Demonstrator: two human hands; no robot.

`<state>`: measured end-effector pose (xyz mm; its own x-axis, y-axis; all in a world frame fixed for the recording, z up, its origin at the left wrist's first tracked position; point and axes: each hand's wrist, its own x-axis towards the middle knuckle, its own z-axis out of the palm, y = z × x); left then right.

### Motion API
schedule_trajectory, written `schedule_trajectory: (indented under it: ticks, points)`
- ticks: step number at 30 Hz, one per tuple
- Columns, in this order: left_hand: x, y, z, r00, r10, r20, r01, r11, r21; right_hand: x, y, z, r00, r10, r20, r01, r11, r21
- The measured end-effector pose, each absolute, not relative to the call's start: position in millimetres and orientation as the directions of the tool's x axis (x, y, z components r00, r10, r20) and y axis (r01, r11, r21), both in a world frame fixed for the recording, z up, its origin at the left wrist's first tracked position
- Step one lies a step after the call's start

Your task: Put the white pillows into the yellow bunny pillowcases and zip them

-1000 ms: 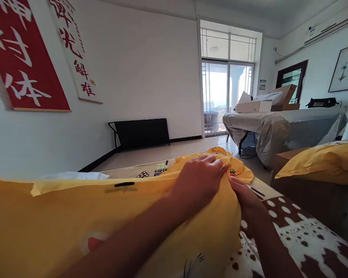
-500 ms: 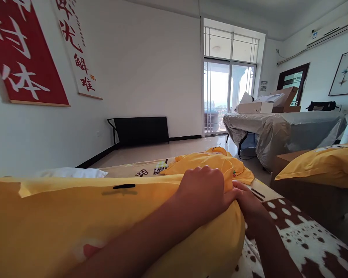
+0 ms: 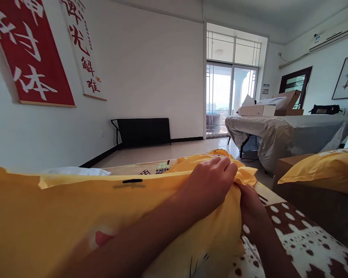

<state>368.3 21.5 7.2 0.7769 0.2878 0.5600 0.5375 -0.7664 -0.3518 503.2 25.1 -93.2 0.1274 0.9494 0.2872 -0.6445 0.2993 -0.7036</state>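
Note:
A large yellow cloth (image 3: 75, 208) with a black mark and a red patch fills the lower left, its upper edge stretched nearly level. My left hand (image 3: 213, 179) is closed on the cloth near its right end, knuckles up. Just to the right and slightly lower, my right hand (image 3: 251, 202) grips the same cloth at its edge, its fingertips partly hidden behind the fabric. Behind my hands, more crumpled yellow fabric lies on the bed, which has a brown and white patterned cover (image 3: 304, 231).
A white pillow (image 3: 81, 171) lies beyond the cloth at left. At right, a yellow pillow (image 3: 324, 172) rests on a brown box. Farther back stand a plastic-covered table (image 3: 275, 135) with open cartons (image 3: 256, 110) and a black folded frame (image 3: 143, 131) by the wall.
The cloth's left part has risen, and its right end hangs in looser folds. My left hand has shifted slightly right and up in view, still holding the fabric. The view has shifted slightly.

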Motion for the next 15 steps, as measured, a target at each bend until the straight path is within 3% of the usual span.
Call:
schedule_trajectory:
  ticks: [2,4,10,15]
  points:
    - [366,28,3,0.82,0.101,0.564,0.468,-0.686,-0.557,504,25,-93,0.154,0.948,0.28,-0.644,0.311,-0.699]
    - [364,36,0,0.817,-0.006,0.577,0.443,-0.634,-0.634,503,26,-92,0.147,0.958,0.245,-0.65,0.281,-0.706]
    - [359,53,-3,0.77,-0.217,0.599,0.344,-0.649,-0.678,502,27,-97,0.093,0.974,0.208,-0.638,0.219,-0.738]
    - [355,59,-4,0.768,-0.28,0.575,0.297,-0.641,-0.708,511,17,-98,-0.002,0.977,0.212,-0.565,0.174,-0.806]
